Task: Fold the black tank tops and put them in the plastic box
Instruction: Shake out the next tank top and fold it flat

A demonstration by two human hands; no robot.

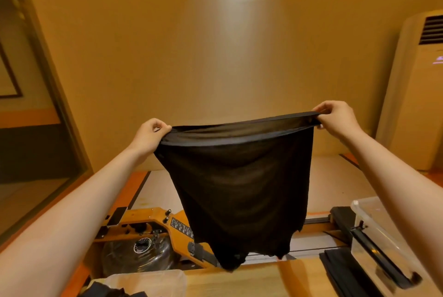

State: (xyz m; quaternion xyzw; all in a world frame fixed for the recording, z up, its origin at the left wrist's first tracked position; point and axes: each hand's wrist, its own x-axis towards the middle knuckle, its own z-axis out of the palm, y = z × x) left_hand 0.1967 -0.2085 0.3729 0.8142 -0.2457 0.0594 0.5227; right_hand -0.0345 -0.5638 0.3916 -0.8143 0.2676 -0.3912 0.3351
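Nothing here can be read with certainty; a black plate (pixel 181 227) on the wooden machine (pixel 143 215) carries white marks too blurred to make out; the round label (pixel 142 245) on its clear tank (pixel 119 259) is illegible; the standing air conditioner (pixel 417 105) shows a faint glowing sign (pixel 439 59), unreadable.

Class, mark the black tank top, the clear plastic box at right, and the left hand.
black tank top (pixel 239 188): head view, middle of the hanging fabric
clear plastic box (pixel 366 205): head view, its upper rim
left hand (pixel 149 134): head view, back of the hand
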